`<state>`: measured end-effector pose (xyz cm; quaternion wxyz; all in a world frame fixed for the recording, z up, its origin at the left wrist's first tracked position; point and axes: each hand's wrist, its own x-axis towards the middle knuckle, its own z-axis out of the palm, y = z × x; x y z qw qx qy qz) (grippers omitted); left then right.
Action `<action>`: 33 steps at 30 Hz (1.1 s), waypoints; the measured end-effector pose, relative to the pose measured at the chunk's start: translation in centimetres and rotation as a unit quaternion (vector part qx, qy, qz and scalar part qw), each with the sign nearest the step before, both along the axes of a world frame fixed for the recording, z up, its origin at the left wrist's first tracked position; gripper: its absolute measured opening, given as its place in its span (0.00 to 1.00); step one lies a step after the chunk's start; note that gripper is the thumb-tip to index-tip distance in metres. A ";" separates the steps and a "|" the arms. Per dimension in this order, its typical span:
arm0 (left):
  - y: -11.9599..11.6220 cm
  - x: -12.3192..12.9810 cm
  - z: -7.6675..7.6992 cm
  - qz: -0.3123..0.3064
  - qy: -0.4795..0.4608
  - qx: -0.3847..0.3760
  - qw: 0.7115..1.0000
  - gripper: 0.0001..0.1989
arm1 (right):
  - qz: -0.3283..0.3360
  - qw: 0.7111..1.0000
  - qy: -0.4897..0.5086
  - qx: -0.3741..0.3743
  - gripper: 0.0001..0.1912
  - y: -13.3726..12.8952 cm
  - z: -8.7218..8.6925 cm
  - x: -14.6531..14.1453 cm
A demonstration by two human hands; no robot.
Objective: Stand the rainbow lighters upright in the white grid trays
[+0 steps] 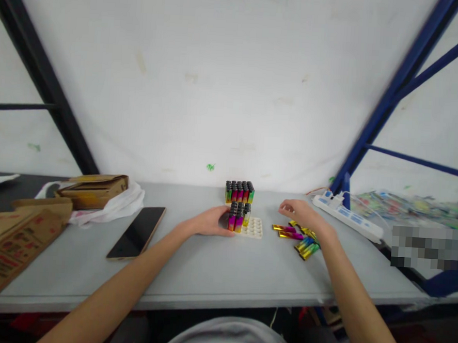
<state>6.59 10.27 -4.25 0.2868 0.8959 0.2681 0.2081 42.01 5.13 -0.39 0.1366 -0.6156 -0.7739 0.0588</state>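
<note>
My left hand (pixel 213 221) is wrapped around the left end of a pale tray (pixel 255 228) with round holes. Several lighters (pixel 236 221) with black tops and pink-purple bodies stand upright in the tray's left part, next to a yellowish one (pixel 246 218). The holes at the right end of the tray are bare. My right hand (pixel 298 211) hovers over a loose pile of lighters (pixel 305 244), gold, pink and blue-green, its fingers loosely bent and apart with nothing visible in them. Behind the tray stands a full block of upright lighters (pixel 239 193).
A phone (pixel 138 233) lies to the left on the grey table (pixel 207 279). Farther left are an open cardboard box (pixel 96 190) on a white plastic bag (pixel 124 204) and a brown carton (pixel 23 241). At right lies a white power strip (pixel 350 219) by a blue frame post (pixel 388 103).
</note>
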 end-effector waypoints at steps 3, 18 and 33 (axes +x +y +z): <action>0.0 0.0 0.1 0.001 -0.002 -0.003 1.000 0.38 | -0.124 0.988 -0.085 -0.020 0.17 0.1 -1.1 3.5; 0.0 -0.1 0.0 0.001 -0.004 0.000 1.000 0.38 | -0.048 0.998 0.028 0.011 0.10 3.9 -2.0 -1.6; -0.2 0.0 0.1 -0.005 -0.014 -0.010 1.000 0.38 | -0.018 0.924 0.353 0.144 0.27 0.9 -2.5 -10.3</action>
